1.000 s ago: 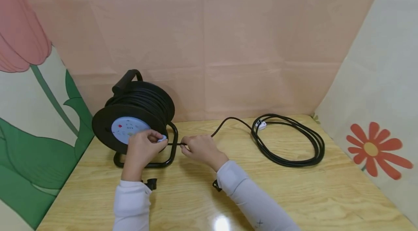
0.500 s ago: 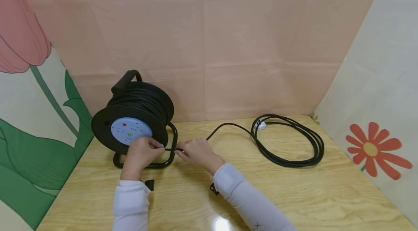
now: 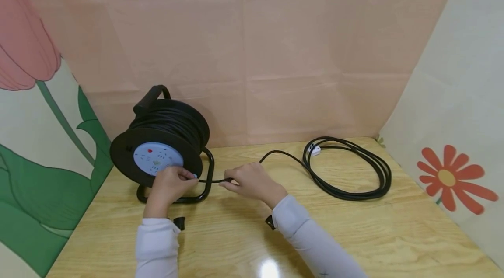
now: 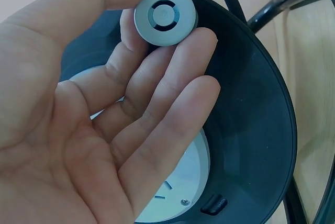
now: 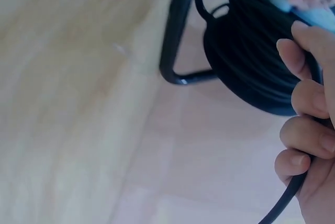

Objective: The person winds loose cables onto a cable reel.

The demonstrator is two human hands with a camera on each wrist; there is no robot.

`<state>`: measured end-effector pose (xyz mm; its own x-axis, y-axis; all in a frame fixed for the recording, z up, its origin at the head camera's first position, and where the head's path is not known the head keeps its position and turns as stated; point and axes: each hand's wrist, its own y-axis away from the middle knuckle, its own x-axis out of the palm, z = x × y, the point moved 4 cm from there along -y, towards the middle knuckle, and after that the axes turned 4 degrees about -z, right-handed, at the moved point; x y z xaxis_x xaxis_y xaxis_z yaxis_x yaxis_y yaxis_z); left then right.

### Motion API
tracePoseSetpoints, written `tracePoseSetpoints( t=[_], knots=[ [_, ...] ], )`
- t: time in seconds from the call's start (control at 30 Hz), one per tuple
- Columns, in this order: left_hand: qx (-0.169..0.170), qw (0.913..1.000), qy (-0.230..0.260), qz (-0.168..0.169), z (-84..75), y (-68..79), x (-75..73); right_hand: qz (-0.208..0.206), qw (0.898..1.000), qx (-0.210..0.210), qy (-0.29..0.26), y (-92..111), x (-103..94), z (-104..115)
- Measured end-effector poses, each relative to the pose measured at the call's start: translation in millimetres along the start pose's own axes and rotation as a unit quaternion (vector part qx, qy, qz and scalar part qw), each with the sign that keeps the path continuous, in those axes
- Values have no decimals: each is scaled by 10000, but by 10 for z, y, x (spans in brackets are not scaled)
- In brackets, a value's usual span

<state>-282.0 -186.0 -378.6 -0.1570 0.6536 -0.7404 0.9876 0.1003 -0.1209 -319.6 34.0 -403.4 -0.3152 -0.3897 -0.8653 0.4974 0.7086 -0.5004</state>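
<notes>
A black cable reel (image 3: 157,138) with a blue socket face stands at the left of the table. My left hand (image 3: 170,185) is at its lower front and pinches a round light-blue knob (image 4: 165,15) between thumb and fingers, seen close up in the left wrist view. To the right of the reel's frame, my right hand (image 3: 252,181) grips the black cable (image 3: 214,181), fingers curled round it. From this hand the cable runs on rightward to a loose coil (image 3: 346,195) lying on the table.
A white plug (image 3: 314,150) lies at the coil's left side. The reel's black tubular frame (image 3: 210,160) rests on the wooden table (image 3: 228,243). A pink sheet (image 3: 244,50) hangs behind, with flower-printed sheets at both sides.
The socket face has turned slightly, and my left hand has moved a little down with the knob. My right hand slid left toward the reel, then back right along the cable.
</notes>
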Motion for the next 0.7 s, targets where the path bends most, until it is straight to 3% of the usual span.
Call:
tracePoseSetpoints(
  t=[0.17,0.3,0.5,0.7],
  knots=[
    [3,10000,62,49,8,1,-4,-452,9983,-345,100,40,-254,-32],
    [2,9999,90,79,16,-8,-8,-611,9972,-384,218,98,-441,-78],
    [-51,9998,149,137,23,-20,-16,-691,9968,-79,402,278,-655,-275],
    [-61,9998,101,160,54,-16,-26,-714,9963,413,228,580,-761,-585]
  ],
)
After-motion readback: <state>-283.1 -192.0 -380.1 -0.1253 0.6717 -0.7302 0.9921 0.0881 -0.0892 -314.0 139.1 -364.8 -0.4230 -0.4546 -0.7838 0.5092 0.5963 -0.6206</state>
